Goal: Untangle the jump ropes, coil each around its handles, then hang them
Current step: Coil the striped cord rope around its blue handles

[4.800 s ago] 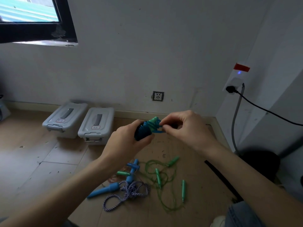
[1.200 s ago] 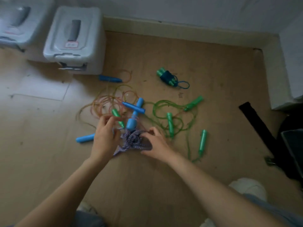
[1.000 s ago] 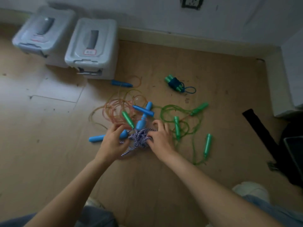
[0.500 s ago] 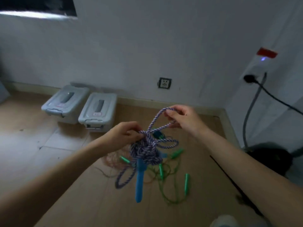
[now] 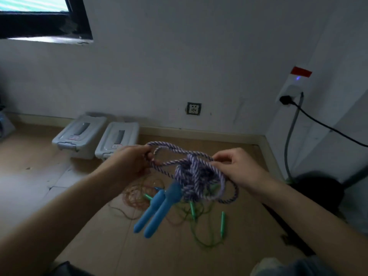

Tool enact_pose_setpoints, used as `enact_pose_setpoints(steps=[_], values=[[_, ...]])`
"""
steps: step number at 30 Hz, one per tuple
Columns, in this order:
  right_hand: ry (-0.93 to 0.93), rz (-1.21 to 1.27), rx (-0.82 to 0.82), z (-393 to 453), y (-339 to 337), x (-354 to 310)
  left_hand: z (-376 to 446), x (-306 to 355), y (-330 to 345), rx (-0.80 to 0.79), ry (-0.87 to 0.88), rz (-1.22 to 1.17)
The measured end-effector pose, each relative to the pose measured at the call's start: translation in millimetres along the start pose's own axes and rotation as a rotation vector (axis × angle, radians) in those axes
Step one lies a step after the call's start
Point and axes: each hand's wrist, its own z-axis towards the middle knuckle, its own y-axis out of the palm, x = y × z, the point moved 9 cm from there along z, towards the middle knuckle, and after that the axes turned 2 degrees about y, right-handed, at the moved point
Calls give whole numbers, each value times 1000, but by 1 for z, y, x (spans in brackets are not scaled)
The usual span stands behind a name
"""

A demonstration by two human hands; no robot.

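A purple-and-white braided jump rope [image 5: 194,173] hangs knotted in the air between my hands. Its two blue handles [image 5: 157,212] dangle side by side below the knot. My left hand [image 5: 132,160] grips a loop of the rope at its left end. My right hand [image 5: 238,167] pinches a strand at the right side of the knot. On the floor beneath lie a tangled green rope [image 5: 199,226] with green handles [image 5: 223,224] and a thin orange-brown rope [image 5: 137,194], partly hidden by the held rope.
Two grey lidded plastic boxes [image 5: 117,138] stand by the back wall at the left. A wall socket [image 5: 194,108] is behind. At the right, a black cable [image 5: 326,126] runs from a plug, above a dark object [image 5: 316,188] on the floor.
The hands picked the purple rope off the floor and raised it. Since half a second ago they have pulled apart sideways, the left drawing out a loop, and both blue handles now hang free.
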Motion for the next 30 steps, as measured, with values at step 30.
enact_pose_setpoints(steps=[30], values=[[-9, -2, -47, 1, 4, -4, -10, -21, 36, -179, -1, 134]])
